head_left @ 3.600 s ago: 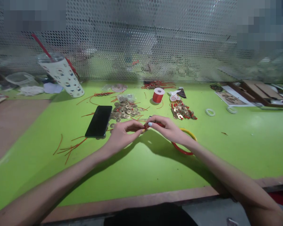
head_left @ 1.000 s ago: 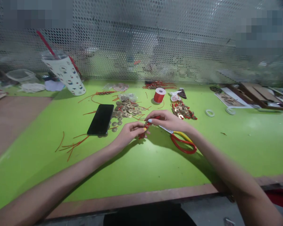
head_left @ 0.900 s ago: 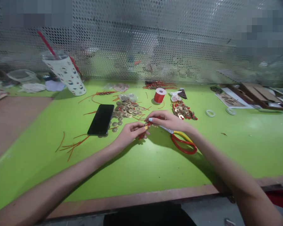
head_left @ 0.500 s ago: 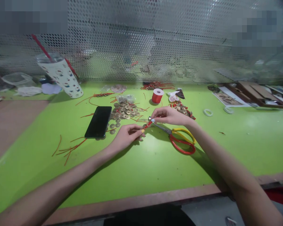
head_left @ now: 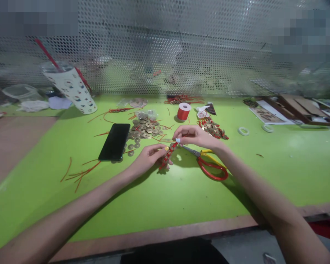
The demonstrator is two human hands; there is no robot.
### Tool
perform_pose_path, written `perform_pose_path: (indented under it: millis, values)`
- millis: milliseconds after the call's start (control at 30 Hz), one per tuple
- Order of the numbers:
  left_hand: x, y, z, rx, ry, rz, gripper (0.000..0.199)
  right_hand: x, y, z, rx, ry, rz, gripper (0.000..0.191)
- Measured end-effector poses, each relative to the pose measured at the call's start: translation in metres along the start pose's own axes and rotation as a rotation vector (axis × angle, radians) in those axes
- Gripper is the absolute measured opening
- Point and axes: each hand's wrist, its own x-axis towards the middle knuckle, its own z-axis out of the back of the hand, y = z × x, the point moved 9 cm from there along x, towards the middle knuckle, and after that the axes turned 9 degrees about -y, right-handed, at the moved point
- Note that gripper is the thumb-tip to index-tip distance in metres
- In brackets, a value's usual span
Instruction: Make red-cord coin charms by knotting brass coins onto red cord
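A string of coins tied with red cord (head_left: pixel 166 158) hangs between my two hands, slanting down to the left. My left hand (head_left: pixel 151 157) pinches it near its upper part with thumb and fingers. At its top end, my right hand (head_left: pixel 194 136) is closed in a pinch; the exact fingertip hold is partly hidden. Scissors with one red and one yellow handle (head_left: pixel 212 172) lie under my right wrist, blades pointing to the hands. Behind my left hand is a pile of loose holed coins (head_left: pixel 147 128).
A black phone (head_left: pixel 114 142) lies left of the coins, with cut red cords (head_left: pixel 84 175) nearby. A red cord spool (head_left: pixel 183 112) stands behind my hands, beside finished coin strings (head_left: pixel 212 127). A patterned tumbler (head_left: pixel 70 88) stands back left. A perforated metal screen (head_left: pixel 159 47) bounds the table's far side.
The coin string has turned so that more of its length shows, hanging below my left fingers. My right hand has shifted slightly left.
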Motion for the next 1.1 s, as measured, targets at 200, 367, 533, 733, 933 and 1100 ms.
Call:
perform_pose_path:
  millis: [200,367,533,733,933,1100]
  values:
    - [-0.002,-0.003,0.001,0.053,-0.034,-0.054,0.031,0.001,-0.004,-0.004,-0.007,0.024,-0.012,0.023]
    - [-0.001,-0.004,0.001,0.082,-0.024,-0.081,0.03,0.0,-0.01,-0.011,-0.143,0.113,-0.012,0.037]
    - [0.0,-0.001,0.002,0.12,-0.036,-0.073,0.029,0.001,-0.016,-0.015,-0.171,0.117,-0.049,0.03]
    - [0.0,0.001,0.007,0.148,-0.082,-0.096,0.028,0.0,-0.02,-0.016,-0.186,0.101,-0.083,0.021]
    - [-0.002,-0.001,0.006,0.192,-0.07,-0.113,0.028,0.0,-0.02,-0.017,-0.245,0.097,-0.096,0.025]
    - [-0.001,-0.002,0.002,0.186,-0.038,-0.093,0.034,0.0,-0.018,-0.024,-0.207,0.109,-0.085,0.029]
